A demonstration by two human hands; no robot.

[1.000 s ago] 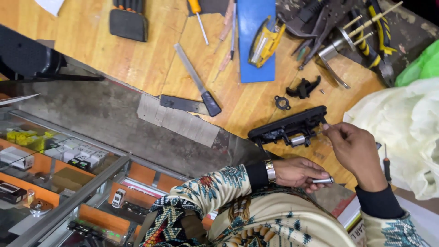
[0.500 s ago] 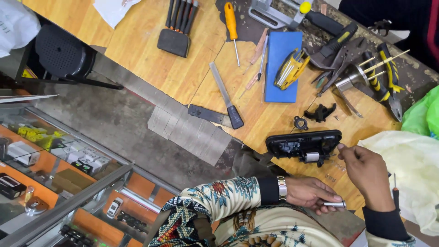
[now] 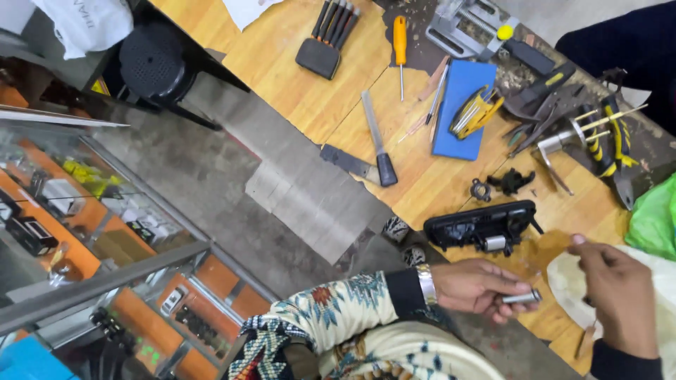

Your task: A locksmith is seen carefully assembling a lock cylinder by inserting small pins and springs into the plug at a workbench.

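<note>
A black plastic handle housing (image 3: 479, 224) with a small metal barrel set in it lies on the wooden bench (image 3: 303, 98). Just below the housing is my left hand (image 3: 473, 285), wearing a wristwatch and shut on a short metal cylinder (image 3: 521, 298) that pokes out to the right. My right hand (image 3: 620, 292) hovers to the right of it, fingers curled and index finger raised. A thin brown tool handle (image 3: 584, 343) sticks out under it. Neither hand touches the housing.
On the bench lie a blue pad (image 3: 451, 134) with yellow hex keys (image 3: 477, 112), an orange screwdriver (image 3: 400, 39), a file (image 3: 375, 137), a screwdriver set (image 3: 326, 39), a vise (image 3: 461, 28) and pliers (image 3: 614, 137). A green bag (image 3: 655, 218) is at right, a glass display case (image 3: 77, 211) at left.
My right hand has drawn back from the end of the black housing toward the lower right. My left hand still grips the metal cylinder. The view has tilted to show more of the bench.
</note>
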